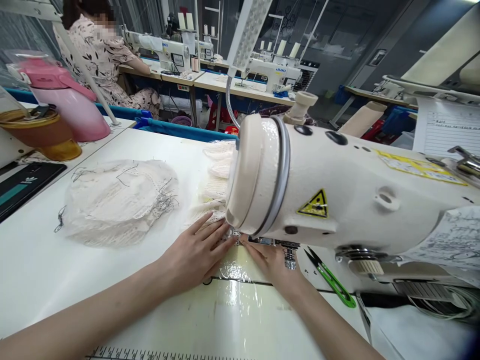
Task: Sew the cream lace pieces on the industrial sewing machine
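My left hand [198,250] lies flat with its fingers spread, palm down, its fingertips on the near end of a gathered cream lace fabric [215,190] beside the sewing machine's needle area. My right hand [275,262] is on the other side of the needle area, thumb stretched toward the left fingertips; the machine head hides most of its other fingers. The white sewing machine [330,180] stands over both hands and covers part of the lace. Left of it, a round pile of sheer cream lace pieces [120,200] with dark loose threads rests on the table.
Green-handled thread snips [332,280] lie right of my right hand. A phone [30,185], a brown cup [45,130] and a pink bottle [69,100] stand at the left. A ruler scale [150,355] runs along the front edge. Beyond, a person [97,55] sits at another machine.
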`<state>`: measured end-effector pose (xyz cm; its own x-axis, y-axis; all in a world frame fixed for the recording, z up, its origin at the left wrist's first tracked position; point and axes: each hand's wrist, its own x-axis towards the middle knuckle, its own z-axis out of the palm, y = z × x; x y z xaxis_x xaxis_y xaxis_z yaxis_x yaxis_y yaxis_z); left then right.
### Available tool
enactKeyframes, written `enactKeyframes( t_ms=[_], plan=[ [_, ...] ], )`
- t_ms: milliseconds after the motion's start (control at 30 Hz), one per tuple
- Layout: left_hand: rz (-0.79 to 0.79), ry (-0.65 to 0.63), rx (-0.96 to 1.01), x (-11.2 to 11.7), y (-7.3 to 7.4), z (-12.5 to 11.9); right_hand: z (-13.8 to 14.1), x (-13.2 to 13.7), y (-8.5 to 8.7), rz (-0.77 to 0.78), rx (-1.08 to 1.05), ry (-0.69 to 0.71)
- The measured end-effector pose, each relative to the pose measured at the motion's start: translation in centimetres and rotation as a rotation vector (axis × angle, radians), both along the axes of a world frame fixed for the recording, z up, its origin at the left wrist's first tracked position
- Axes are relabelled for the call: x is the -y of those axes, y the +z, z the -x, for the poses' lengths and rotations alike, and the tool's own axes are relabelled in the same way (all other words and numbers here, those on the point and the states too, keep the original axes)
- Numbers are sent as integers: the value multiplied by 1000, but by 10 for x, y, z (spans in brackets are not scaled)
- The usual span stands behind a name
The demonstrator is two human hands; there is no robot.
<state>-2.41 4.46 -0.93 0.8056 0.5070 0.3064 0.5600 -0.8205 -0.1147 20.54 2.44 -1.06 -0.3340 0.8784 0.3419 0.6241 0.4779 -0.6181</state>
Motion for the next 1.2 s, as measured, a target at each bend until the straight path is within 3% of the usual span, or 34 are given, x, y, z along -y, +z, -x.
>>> enactKeyframes(
  t_ms=[200, 467, 667, 1000, 1200],
  plan=[
    [12, 31, 16, -1, 0, -1, -4, -3, -11, -18, 64, -28],
    [-150, -40, -3, 5, 0, -4, -4, 6, -17, -135, 216, -62],
    [-97, 22, 45, 3, -3, -4, 4, 11, -12, -195, 288, -92],
    [-41, 22, 91, 1, 1, -4, 10, 13, 3, -115, 296, -89],
    [-32, 46, 85, 1, 0, -5, 9, 15, -2, -130, 395, -123]
  ],
)
